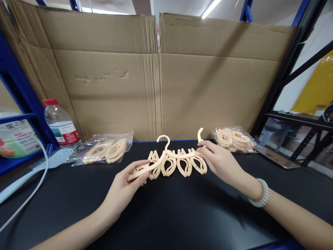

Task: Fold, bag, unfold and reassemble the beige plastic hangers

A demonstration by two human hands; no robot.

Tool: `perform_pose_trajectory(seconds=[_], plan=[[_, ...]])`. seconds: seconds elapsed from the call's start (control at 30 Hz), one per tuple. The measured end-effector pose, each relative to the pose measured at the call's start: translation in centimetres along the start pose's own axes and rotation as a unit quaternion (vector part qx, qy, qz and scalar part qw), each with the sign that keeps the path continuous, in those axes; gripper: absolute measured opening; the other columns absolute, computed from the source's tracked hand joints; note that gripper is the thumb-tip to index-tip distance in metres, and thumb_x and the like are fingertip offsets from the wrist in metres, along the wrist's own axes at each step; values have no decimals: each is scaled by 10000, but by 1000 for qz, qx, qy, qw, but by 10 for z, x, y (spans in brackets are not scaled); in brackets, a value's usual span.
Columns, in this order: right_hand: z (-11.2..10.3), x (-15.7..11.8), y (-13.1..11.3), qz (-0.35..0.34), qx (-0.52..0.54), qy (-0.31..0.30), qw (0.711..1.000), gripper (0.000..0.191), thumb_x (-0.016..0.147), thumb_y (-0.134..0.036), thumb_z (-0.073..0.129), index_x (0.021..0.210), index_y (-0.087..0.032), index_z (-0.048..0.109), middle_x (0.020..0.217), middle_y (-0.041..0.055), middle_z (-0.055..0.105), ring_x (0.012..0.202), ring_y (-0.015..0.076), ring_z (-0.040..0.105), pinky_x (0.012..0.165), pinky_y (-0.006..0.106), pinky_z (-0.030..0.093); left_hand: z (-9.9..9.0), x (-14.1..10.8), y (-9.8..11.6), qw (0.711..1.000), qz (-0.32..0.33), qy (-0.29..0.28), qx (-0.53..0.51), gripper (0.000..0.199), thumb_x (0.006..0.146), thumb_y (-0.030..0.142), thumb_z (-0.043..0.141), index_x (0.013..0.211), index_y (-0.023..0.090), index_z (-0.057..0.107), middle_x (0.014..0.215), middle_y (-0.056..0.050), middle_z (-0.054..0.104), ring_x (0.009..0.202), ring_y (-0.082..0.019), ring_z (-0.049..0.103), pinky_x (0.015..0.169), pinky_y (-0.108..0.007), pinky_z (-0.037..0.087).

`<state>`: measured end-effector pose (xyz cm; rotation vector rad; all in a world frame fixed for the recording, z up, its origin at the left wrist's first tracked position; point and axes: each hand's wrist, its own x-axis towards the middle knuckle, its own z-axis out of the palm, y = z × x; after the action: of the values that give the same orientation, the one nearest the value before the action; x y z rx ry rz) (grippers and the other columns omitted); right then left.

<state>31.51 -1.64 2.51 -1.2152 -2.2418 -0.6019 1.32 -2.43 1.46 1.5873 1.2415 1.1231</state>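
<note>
A cream plastic folding clothes hanger (179,155) is spread open above the black table, its curved hook upright. My left hand (130,178) is closed around the hanger's left arm, thumb in front. My right hand (221,161) grips the right arm near its end, with the fingers on top. Just behind the hanger, several folded cream hangers (184,167) sit in a row, partly covered by it. A second curved hook (200,134) rises beside my right fingers; which hanger it belongs to is hidden.
Clear bags of folded hangers lie at left (106,149) and right (234,139). A phone (275,157) is at the far right. A red-capped bottle (61,123), a pale brush (53,159) and a white cable (39,184) are at left. Cardboard (111,76) walls the back of the table (171,215).
</note>
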Motion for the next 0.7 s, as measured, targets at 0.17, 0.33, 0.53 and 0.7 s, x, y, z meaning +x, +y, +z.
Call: perform_pose_trajectory(seconds=[0.17, 0.33, 0.53, 0.7], plan=[[7, -1, -3, 41, 227, 28, 973, 267, 913, -140, 428, 1112, -210, 592, 1325, 130, 448, 882, 163, 616, 760, 343, 555, 0, 0, -1, 1000, 0, -4, 1, 462, 766, 440, 650, 1140, 171, 614, 787, -23, 662, 697, -159, 546, 716, -270, 466], [10, 1, -2, 162, 398, 7, 903, 314, 837, -235, 585, 1150, -220, 600, 1151, 88, 598, 872, 157, 618, 789, 331, 570, -1, 1, -3, 1000, 3, -9, 6, 440, 766, 421, 649, 1126, 169, 620, 779, -27, 659, 702, -165, 551, 732, -288, 465], [8, 5, 3, 226, 516, -21, 826, 304, 786, -337, 656, 1037, -167, 661, 979, 78, 692, 892, 195, 655, 846, 367, 543, 1, -2, 0, 1000, -3, 13, -26, 482, 745, 426, 676, 1147, 170, 601, 776, -26, 651, 701, -169, 575, 735, -302, 475], [8, 5, 7, 273, 578, -11, 769, 274, 732, -284, 692, 982, -172, 688, 998, 76, 707, 909, 189, 657, 843, 345, 525, 3, -3, 1, 997, -13, 45, -66, 543, 696, 410, 737, 1154, 164, 579, 783, -21, 647, 694, -158, 585, 736, -300, 495]])
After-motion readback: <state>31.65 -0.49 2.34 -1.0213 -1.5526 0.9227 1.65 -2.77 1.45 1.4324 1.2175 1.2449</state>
